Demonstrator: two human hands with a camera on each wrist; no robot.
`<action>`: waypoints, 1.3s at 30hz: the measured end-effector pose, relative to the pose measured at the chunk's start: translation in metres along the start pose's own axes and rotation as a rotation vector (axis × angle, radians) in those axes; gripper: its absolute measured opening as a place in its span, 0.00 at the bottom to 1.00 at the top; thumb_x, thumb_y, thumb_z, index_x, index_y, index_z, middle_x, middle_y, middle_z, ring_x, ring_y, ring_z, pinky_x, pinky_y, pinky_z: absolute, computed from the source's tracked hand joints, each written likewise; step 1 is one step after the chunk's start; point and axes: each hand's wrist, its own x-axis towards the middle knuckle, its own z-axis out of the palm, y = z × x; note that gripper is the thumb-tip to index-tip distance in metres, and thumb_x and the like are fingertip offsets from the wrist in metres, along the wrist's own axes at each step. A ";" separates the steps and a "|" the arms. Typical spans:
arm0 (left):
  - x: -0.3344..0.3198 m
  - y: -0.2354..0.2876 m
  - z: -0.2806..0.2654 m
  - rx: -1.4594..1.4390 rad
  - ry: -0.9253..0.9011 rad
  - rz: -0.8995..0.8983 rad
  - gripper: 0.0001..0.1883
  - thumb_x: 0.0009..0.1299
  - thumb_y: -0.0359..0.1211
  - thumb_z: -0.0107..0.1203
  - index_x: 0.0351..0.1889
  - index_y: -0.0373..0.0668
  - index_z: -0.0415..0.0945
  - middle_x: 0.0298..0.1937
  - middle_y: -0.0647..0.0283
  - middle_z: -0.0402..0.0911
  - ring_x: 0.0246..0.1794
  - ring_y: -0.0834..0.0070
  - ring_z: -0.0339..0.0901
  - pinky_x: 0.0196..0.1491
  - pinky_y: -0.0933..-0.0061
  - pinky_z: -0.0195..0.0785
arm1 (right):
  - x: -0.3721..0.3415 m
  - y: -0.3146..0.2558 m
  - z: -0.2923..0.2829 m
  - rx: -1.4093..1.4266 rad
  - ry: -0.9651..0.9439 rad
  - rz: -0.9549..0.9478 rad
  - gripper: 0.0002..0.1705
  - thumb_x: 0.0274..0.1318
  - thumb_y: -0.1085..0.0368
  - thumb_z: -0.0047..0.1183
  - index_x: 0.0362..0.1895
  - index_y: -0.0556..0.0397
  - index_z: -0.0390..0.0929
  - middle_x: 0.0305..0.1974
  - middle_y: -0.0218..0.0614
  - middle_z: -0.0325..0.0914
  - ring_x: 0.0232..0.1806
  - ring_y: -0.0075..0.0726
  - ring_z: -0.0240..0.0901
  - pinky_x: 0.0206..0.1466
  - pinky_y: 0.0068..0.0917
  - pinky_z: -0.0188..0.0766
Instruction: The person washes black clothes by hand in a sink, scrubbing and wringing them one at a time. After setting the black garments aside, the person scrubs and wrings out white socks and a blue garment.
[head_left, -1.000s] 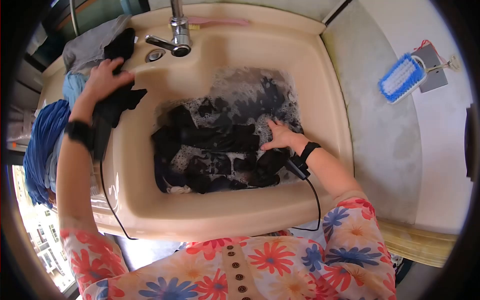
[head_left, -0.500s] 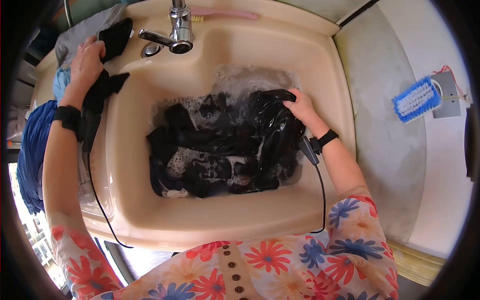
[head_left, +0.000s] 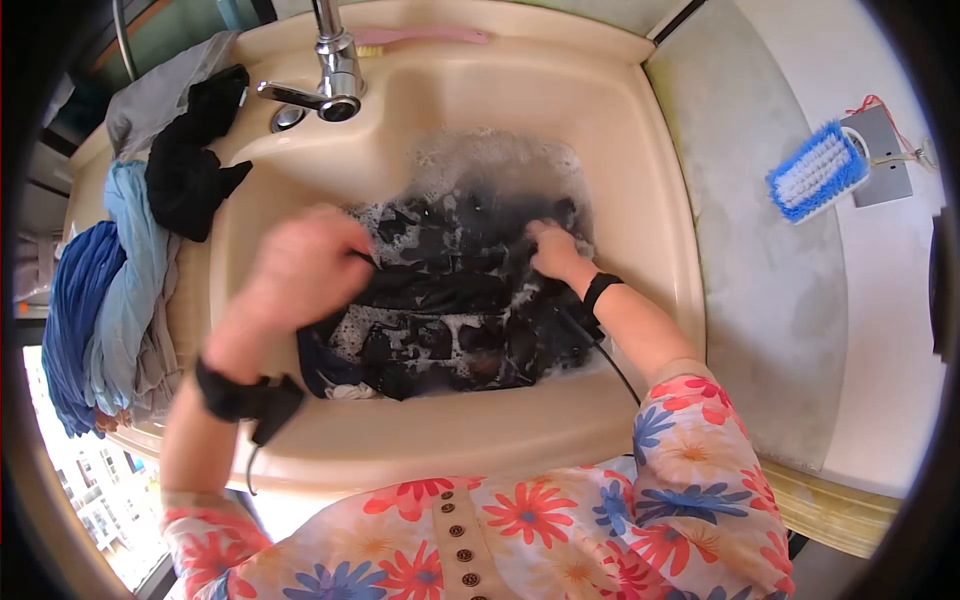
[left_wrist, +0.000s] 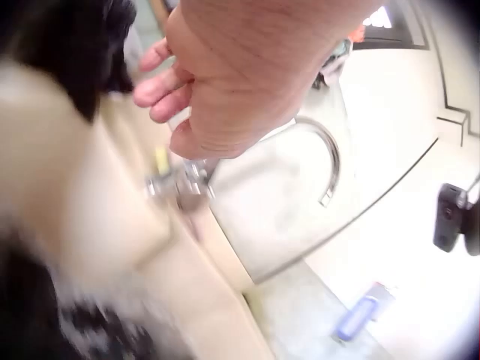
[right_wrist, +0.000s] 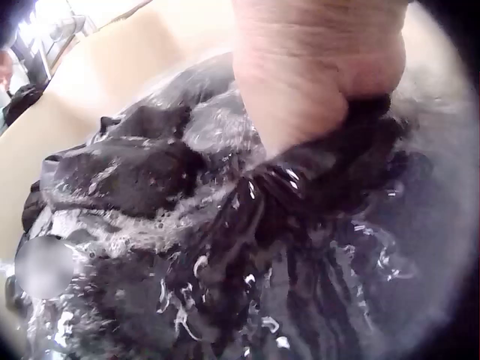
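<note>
My right hand (head_left: 555,252) is down in the sudsy water at the basin's right side. It grips a wet black garment (right_wrist: 285,195), whose cloth gathers in folds under the palm in the right wrist view; the fingertips are hidden. My left hand (head_left: 305,268), blurred, hovers over the basin's left side. Its fingers (left_wrist: 161,97) hang loosely curled with nothing between them in the left wrist view. More soaked black clothes (head_left: 430,290) lie in the water between the hands. A black garment (head_left: 190,170) rests on the sink's left ledge.
The beige sink (head_left: 440,440) has a chrome faucet (head_left: 340,75) at the back, with a pink-handled brush (head_left: 430,38) behind it. Grey cloth (head_left: 160,100), light blue cloth (head_left: 125,290) and dark blue cloth (head_left: 75,310) cover the left ledge. A blue-and-white scrub brush (head_left: 815,172) hangs at right.
My left hand has left the black garment on the ledge and swung right over the basin. My right hand raised a wet black garment, then lowered it back into the water.
</note>
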 end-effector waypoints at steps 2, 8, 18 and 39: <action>0.012 0.018 0.040 -0.022 -0.227 0.004 0.20 0.50 0.34 0.58 0.43 0.45 0.74 0.40 0.57 0.74 0.44 0.61 0.71 0.45 0.65 0.66 | 0.001 -0.006 -0.004 0.476 0.319 -0.082 0.21 0.36 0.72 0.49 0.42 0.50 0.78 0.26 0.44 0.76 0.34 0.42 0.74 0.41 0.30 0.69; 0.024 0.021 0.150 0.116 -0.458 -0.053 0.29 0.49 0.41 0.61 0.51 0.43 0.70 0.50 0.56 0.73 0.51 0.59 0.69 0.56 0.49 0.57 | -0.044 -0.062 -0.128 1.175 0.140 -0.163 0.18 0.36 0.74 0.45 0.37 0.62 0.76 0.26 0.31 0.73 0.28 0.22 0.67 0.35 0.19 0.66; 0.031 -0.009 0.113 -0.080 -0.740 -0.092 0.40 0.41 0.43 0.65 0.54 0.38 0.68 0.47 0.52 0.76 0.51 0.57 0.71 0.57 0.67 0.60 | -0.118 -0.117 -0.265 1.102 0.359 -0.485 0.18 0.39 0.78 0.37 0.36 0.65 0.75 0.32 0.34 0.77 0.33 0.25 0.73 0.40 0.21 0.69; 0.059 0.010 0.131 -0.070 -0.153 -0.259 0.39 0.50 0.32 0.57 0.63 0.56 0.55 0.65 0.42 0.50 0.58 0.40 0.58 0.58 0.55 0.59 | -0.011 -0.038 -0.057 0.230 -0.039 -0.111 0.46 0.35 0.51 0.60 0.62 0.46 0.56 0.61 0.53 0.53 0.62 0.59 0.51 0.61 0.42 0.57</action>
